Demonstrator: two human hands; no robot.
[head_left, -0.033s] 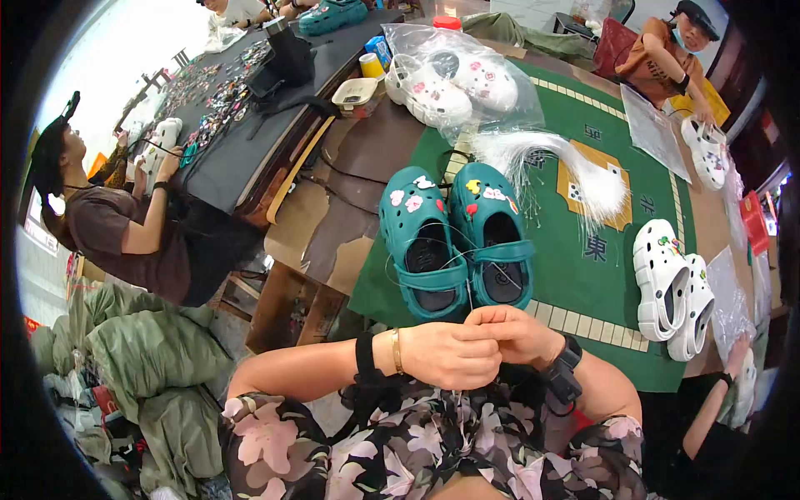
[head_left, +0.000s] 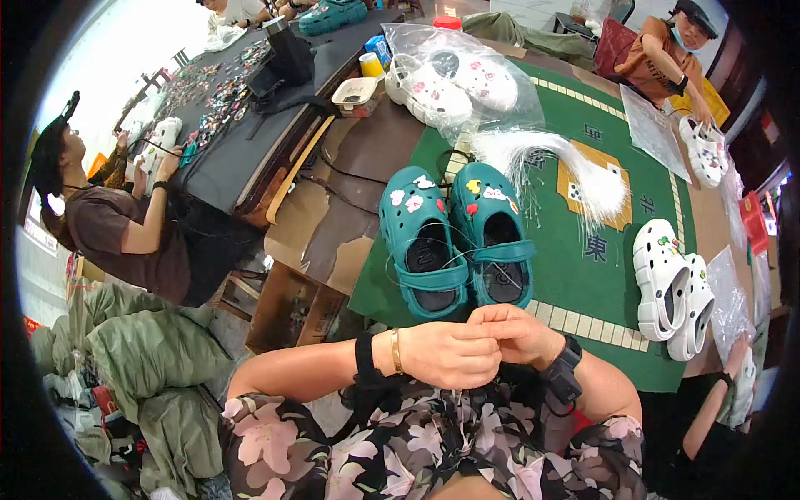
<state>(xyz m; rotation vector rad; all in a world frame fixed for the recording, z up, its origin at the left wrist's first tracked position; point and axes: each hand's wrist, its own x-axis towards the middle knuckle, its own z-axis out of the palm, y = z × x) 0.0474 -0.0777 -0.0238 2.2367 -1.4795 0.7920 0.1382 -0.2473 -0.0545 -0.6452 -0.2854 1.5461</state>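
Left hand [head_left: 450, 354] and right hand [head_left: 518, 333] met fingertip to fingertip at near edge of green mat [head_left: 600, 275], both pinched on thin clear thread [head_left: 454, 262]; I could not make out any further item between fingers. Thread looped up over pair of teal clogs [head_left: 457, 237], which stood side by side on mat just beyond hands, toes pointing away. White fibre bundle [head_left: 567, 171] lay beyond clogs toward mat centre. Pair of white clogs [head_left: 671, 287] sat at mat's right edge.
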